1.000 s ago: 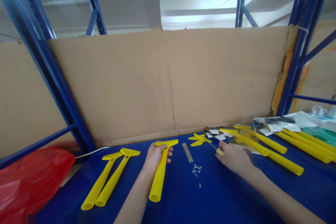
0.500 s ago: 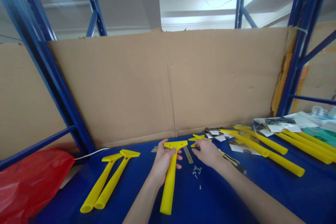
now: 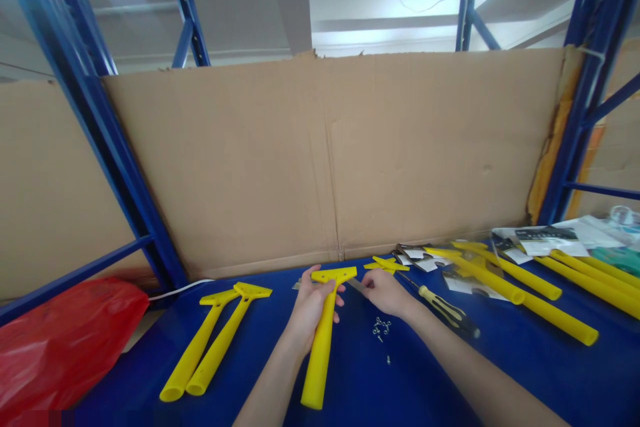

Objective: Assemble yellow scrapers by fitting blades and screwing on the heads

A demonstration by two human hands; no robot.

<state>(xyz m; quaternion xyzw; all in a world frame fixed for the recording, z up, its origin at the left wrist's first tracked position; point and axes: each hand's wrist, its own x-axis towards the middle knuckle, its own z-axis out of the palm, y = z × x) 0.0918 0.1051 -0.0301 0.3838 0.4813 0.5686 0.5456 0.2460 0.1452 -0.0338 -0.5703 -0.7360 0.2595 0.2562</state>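
In the lower centre, the left hand (image 3: 305, 313) grips a yellow T-shaped handle (image 3: 321, 347), its shaft running from the crosspiece (image 3: 343, 273) down and slightly left. Just right of it, the right hand (image 3: 387, 292) pinches a metal strip (image 3: 357, 286) that slants up-left towards the crosspiece. Small screws (image 3: 379, 331) lie below the right hand; a screwdriver (image 3: 443, 307) lies farther right.

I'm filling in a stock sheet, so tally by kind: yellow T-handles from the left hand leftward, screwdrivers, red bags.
T-handles: 3 (one in the left hand, two lying)
Screwdriver: 1
Red bag: 1
Total: 5
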